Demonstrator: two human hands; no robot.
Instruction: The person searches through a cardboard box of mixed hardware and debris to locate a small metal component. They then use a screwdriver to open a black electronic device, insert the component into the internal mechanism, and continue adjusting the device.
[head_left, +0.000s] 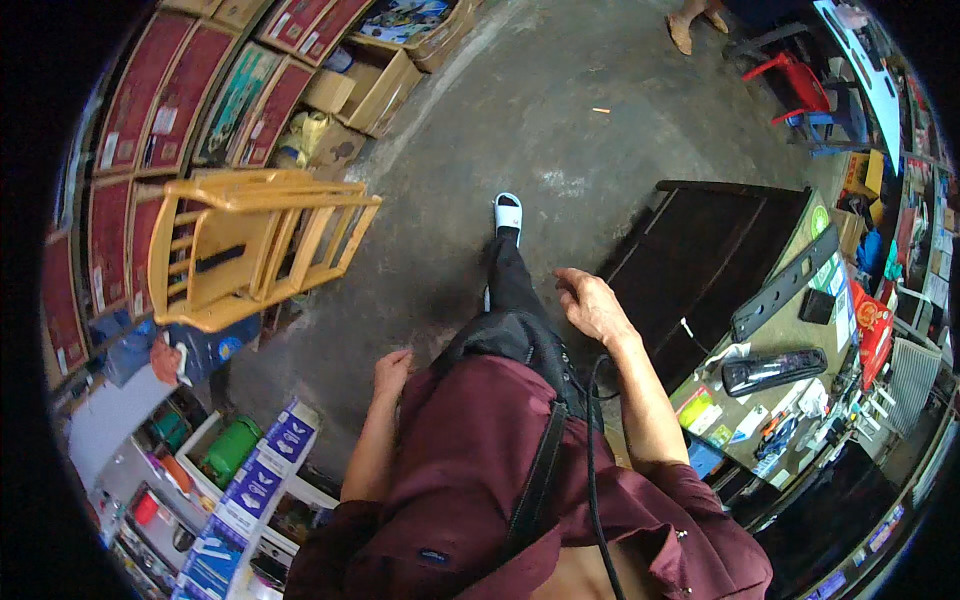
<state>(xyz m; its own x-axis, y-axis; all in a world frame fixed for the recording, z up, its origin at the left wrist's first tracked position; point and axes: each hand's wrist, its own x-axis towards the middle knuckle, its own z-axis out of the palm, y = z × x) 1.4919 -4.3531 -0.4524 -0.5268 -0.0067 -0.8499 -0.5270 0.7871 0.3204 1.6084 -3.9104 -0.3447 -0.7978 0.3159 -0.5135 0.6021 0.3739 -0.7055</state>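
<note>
The person's two hands are hanging apart above the grey floor [440,200], and neither is touching the furniture beside it. The left hand [393,373] is curling loosely; its palm is facing out of view, so whether it is gripping something small I cannot tell. The right hand [597,308] is reaching forward half open, showing nothing in its grasp. The pale wooden chair [240,222] is standing well apart to the left, while the dark panelled piece [722,235] is standing near the right hand, adjoining the table [790,340], where a black case [773,372] is lying. Judging progress, no handling appears to be going on; nothing visible is marking a finished step, and what is remaining cannot be told.
</note>
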